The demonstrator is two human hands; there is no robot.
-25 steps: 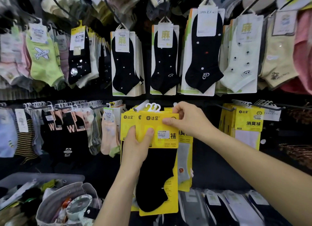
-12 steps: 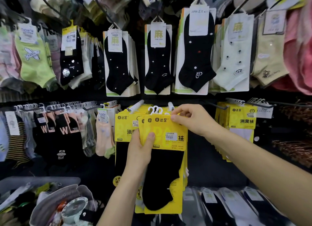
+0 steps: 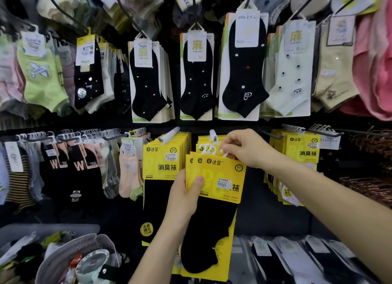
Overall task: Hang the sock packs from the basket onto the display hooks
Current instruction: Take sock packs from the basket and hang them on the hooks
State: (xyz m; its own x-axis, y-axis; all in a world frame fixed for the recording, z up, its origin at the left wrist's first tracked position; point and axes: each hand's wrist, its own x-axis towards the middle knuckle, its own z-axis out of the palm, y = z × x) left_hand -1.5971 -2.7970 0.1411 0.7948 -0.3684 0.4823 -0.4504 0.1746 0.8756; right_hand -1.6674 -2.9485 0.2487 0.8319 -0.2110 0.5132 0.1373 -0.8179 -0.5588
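Shift: the right hand [image 3: 246, 150] is now pinching a hanger loop, where half a second ago its fingers were lying along the front card's top edge.
Right fingers: thumb and forefinger are closing on the rightmost white plastic hanger loop [image 3: 225, 154], and the other fingers are curling loosely above it.
Left fingers: the left hand [image 3: 184, 198] is gripping the fan of yellow-carded black sock packs [image 3: 222, 173] by its left edge. The thumb [image 3: 197, 180] is pressing on the front card, and the other fingers are wrapping behind, out of sight.
Sock packs: they are hanging upright between the two hands. Their other loops are fanning out just left of the right fingertips.
Display hook: the white-tipped metal hook [image 3: 212, 134] is poking out just above and left of the right fingertips. None of the held loops are sitting on it.
Hung stack: a row of matching yellow packs [image 3: 161, 162] is hanging just left of the left thumb.
Basket: the grey plastic basket [image 3: 53, 228] is sitting well below and left of the left hand, holding mixed goods.
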